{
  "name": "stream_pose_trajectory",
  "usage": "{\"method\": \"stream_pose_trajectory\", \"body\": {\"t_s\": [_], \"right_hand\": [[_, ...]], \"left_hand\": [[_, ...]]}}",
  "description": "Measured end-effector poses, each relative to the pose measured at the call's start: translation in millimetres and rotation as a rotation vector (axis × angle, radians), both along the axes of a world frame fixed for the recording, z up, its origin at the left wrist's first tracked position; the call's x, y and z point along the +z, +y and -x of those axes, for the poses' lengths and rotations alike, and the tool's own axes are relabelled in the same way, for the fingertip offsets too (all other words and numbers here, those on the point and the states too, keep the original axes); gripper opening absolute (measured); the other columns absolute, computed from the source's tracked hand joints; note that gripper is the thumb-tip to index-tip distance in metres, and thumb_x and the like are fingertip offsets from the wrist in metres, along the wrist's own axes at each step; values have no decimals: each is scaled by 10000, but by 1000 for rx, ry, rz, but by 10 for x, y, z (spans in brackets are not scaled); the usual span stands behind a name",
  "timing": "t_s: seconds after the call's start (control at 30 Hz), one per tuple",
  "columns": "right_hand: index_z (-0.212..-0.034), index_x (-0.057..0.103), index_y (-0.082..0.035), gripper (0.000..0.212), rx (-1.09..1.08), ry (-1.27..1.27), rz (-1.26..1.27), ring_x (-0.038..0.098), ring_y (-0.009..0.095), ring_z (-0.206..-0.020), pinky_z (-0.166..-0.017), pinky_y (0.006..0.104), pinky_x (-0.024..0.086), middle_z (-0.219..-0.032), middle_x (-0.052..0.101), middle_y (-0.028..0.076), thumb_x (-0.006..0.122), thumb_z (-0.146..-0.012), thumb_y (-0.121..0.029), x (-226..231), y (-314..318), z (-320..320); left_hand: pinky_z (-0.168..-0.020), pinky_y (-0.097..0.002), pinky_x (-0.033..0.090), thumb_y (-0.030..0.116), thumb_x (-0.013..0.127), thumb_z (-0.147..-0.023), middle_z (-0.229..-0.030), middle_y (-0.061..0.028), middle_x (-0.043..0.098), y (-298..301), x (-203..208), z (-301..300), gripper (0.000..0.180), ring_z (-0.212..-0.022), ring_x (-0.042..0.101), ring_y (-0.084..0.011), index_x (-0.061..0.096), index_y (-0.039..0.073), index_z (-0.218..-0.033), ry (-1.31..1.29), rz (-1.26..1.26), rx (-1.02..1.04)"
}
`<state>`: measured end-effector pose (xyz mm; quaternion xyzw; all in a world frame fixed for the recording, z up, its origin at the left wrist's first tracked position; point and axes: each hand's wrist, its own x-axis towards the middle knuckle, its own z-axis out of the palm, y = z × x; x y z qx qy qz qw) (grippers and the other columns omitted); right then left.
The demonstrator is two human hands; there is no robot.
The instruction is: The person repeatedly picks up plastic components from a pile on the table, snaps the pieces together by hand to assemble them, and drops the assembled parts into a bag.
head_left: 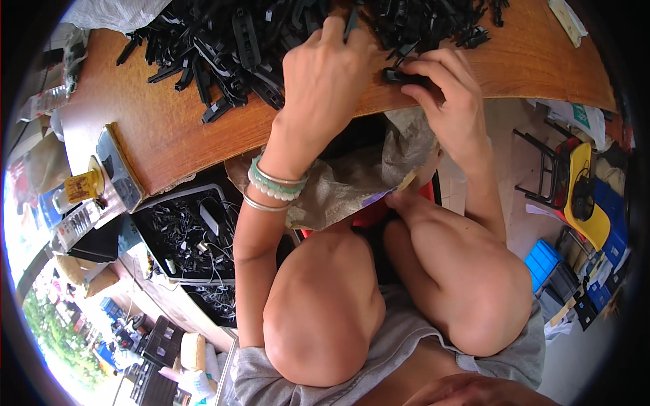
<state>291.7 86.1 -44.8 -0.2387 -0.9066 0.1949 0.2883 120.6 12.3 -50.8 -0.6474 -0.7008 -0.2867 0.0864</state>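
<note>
A heap of black plastic parts (217, 47), many long and narrow like clips or small housings, covers the far part of the wooden table. My left hand (328, 78), with bangles and a beaded bracelet at the wrist, reaches over the heap with bent fingers. A thin dark plastic piece (351, 24) shows between those fingers; its far end is lost among the other parts. Near the table's front edge my right hand (455, 95) pinches a short black plastic part (405, 76) between thumb and fingers.
Below the table edge, a woven sack (338, 193) hangs open above my knees. A black tray (177, 223) of small parts and cables stands at left. A phone-like slab (118, 166) and yellow tape roll (82, 186) lie leftward. At right stands a yellow folding chair (581, 196).
</note>
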Motion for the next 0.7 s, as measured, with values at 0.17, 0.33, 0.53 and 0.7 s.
{"method": "stream_pose_trajectory", "body": {"t_s": [0.17,0.33,0.53,0.7], "right_hand": [[-895,636,-22,232,-28,141,-29,576,250,-793,-677,334,474,-886,610,74,725,-689,35,-88,-11,-12],[-910,644,3,216,-77,446,348,581,146,-716,-628,251,470,-886,639,71,715,-722,81,-4,-109,-29],[-929,696,5,189,251,374,670,593,118,-670,-588,218,462,-812,652,70,684,-755,78,223,-87,-77],[-896,686,1,187,211,280,412,620,165,-685,-599,247,482,-791,657,96,695,-727,78,254,-104,-58]], "left_hand": [[-526,-338,487,137,699,-780,-779,-109,574,-178,16,-15,198,-651,622,-277,552,23,-846,-269,58,102],[-559,-297,492,69,697,-788,-778,-109,604,-232,50,-53,215,-644,630,-244,526,-4,-895,-507,-25,30],[-605,-242,503,17,617,-874,-866,-125,651,-311,198,-79,155,-713,640,-123,518,-54,-970,-1471,70,-218],[-509,-224,459,67,587,-897,-799,-104,651,-380,276,-15,242,-582,579,-85,607,-110,-1062,-1489,362,-258]]}}
